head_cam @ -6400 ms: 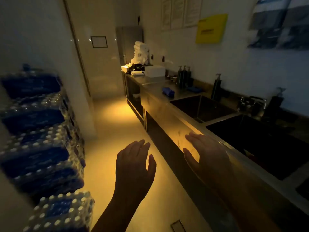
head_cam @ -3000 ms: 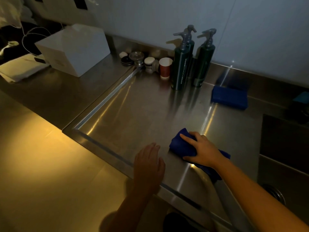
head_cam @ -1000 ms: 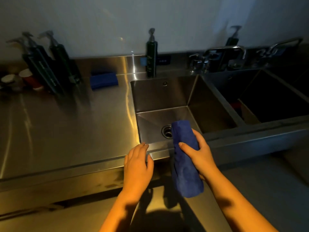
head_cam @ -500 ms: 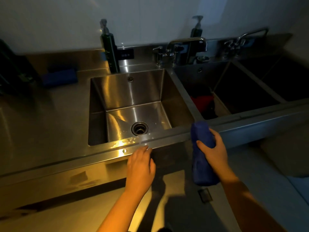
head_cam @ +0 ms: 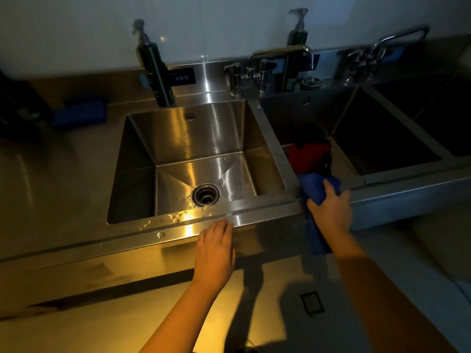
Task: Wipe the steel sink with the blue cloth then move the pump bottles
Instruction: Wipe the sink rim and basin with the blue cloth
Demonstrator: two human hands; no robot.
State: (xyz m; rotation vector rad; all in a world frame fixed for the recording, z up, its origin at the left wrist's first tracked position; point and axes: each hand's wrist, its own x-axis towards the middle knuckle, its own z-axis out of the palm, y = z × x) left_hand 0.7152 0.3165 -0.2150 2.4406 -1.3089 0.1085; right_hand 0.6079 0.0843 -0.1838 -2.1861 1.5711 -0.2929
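My right hand (head_cam: 330,210) grips the blue cloth (head_cam: 314,184), bunched on the front rim at the corner where the divider between the basins meets it. The cloth's tail hangs down over the front edge. My left hand (head_cam: 215,253) lies flat, fingers straight and together, tips touching the front lip of the steel sink (head_cam: 204,138). The basin lies open down to the drain (head_cam: 206,195), with water drops along its near edge. One pump bottle (head_cam: 155,75) stands on the back ledge, another (head_cam: 297,34) behind the faucet (head_cam: 280,54).

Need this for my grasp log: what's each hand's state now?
Left hand: open, fingertips at the front rim of the steel sink.
Right hand: closed around the blue cloth.
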